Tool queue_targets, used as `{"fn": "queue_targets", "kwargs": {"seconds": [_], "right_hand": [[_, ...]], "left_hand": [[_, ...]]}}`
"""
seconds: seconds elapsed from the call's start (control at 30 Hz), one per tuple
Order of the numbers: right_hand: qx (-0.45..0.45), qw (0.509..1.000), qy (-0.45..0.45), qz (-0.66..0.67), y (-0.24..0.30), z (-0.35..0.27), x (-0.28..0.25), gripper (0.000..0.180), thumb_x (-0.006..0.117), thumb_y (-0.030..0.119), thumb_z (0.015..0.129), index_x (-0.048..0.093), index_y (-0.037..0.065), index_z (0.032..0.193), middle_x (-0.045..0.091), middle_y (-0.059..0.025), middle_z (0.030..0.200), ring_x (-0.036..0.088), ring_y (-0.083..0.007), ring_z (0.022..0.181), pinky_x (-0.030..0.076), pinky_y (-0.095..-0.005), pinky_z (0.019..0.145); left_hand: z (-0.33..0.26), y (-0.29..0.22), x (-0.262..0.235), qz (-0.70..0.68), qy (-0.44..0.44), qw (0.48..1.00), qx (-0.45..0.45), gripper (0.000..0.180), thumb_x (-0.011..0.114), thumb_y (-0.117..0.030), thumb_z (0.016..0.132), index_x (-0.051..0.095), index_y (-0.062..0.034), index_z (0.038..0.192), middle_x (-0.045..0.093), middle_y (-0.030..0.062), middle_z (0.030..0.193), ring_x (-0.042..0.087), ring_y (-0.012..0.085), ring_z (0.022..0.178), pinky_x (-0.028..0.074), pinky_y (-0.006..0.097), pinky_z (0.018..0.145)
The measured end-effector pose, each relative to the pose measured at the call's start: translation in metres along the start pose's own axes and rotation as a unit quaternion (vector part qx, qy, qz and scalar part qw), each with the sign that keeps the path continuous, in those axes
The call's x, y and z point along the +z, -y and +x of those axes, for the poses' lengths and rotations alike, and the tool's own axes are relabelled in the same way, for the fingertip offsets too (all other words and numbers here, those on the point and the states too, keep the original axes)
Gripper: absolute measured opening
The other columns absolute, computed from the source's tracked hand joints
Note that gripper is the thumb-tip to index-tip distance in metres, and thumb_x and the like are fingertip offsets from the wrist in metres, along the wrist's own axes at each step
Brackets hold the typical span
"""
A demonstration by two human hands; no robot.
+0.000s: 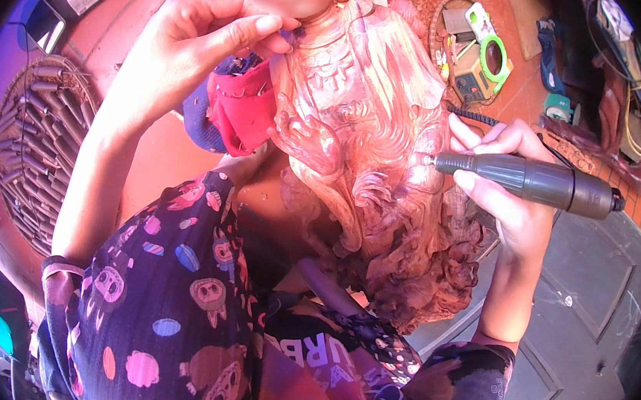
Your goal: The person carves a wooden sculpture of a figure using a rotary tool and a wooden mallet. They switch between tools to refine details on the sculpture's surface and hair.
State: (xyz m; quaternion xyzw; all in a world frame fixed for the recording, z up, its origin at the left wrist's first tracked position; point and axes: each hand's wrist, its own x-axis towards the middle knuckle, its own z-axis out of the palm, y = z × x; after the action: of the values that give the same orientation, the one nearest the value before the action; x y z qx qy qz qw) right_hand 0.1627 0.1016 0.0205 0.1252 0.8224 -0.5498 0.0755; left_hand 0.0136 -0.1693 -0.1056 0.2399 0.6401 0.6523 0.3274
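- We see a reddish wooden carved figure [358,126] in the middle of the view, leaning toward us over the lap, with ornate curls and folds down its lower half.
- Right hand [503,190] is wrapped around a dark grey rotary carving handpiece [527,180], held roughly level, thumb and fingers closed on the barrel. The tip meets the carving's right flank.
- A black coiled cord [474,116] runs just behind the right hand's fingers.
- Left hand [197,41] is up at the figure's top: fingers pressed together and curled, the thumb laid against the smooth rounded head of the carving.
- A red cloth [243,108] with a blue piece behind it is wedged between the left hand and the carving, touching the figure's left side.
- Our left forearm crosses much of the floor on that side; the carving itself hides whatever lies straight ahead.
- At far left, a round woven basket [15,105] is packed with many dark-handled carving tools [48,143] lying side by side.
- At upper right, a shallow round tray [436,18] holds a green-and-white tool [491,50], a small boxy unit, and odd bits we cannot make out.
- Beyond it on the red floor [516,88] there is a clutter of cables and gear, well apart from the hands.
- A dark panelled board [588,303] lies at lower right under the right forearm.
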Motion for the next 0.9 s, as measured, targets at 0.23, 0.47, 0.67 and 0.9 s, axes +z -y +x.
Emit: {"fn": "queue_targets", "kwargs": {"seconds": [0.23,0.47,0.67,0.9], "right_hand": [[0.001,0.997,0.006,0.071,-0.005,0.005,-0.005,0.019,0.072,-0.001,0.076,0.054,0.002,0.081,0.061,-0.0033,0.077,0.065,-0.0156,0.082,0.049,-0.0436,0.098],[0.06,0.996,-0.059,0.03,-0.001,0.004,-0.005,0.017,0.071,-0.002,0.074,0.055,0.002,0.078,0.061,-0.0025,0.077,0.064,-0.0128,0.077,0.049,-0.0448,0.098],[-0.004,0.999,0.031,0.041,0.001,0.013,-0.009,0.016,0.071,-0.002,0.074,0.056,0.002,0.079,0.063,-0.0043,0.079,0.065,-0.0144,0.079,0.051,-0.0427,0.096],[0.025,0.998,-0.022,0.045,-0.009,0.01,-0.011,0.016,0.07,-0.002,0.072,0.056,0.001,0.079,0.064,-0.0069,0.078,0.065,-0.0151,0.078,0.049,-0.0483,0.098]], "left_hand": [[0.001,-0.001,0.004,0.0,-0.006,1.0,-0.005,0.028,0.058,-0.022,0.097,0.067,-0.0005,0.112,0.071,0.0059,0.093,0.065,0.0095,0.09,0.049,0.023,0.082],[0.001,-0.002,0.005,0.002,-0.007,1.0,0.005,0.028,0.059,-0.022,0.097,0.067,-0.0001,0.111,0.071,0.0059,0.093,0.066,0.0097,0.09,0.05,0.023,0.083],[0.002,-0.001,0.006,-0.006,-0.01,1.0,-0.012,0.027,0.059,-0.022,0.097,0.067,-0.0005,0.111,0.071,0.0058,0.093,0.066,0.0097,0.09,0.05,0.024,0.083],[0.001,-0.001,0.005,-0.013,-0.009,1.0,-0.012,0.027,0.059,-0.02,0.096,0.067,0.0012,0.111,0.071,0.0063,0.094,0.066,0.01,0.091,0.05,0.024,0.085]]}}
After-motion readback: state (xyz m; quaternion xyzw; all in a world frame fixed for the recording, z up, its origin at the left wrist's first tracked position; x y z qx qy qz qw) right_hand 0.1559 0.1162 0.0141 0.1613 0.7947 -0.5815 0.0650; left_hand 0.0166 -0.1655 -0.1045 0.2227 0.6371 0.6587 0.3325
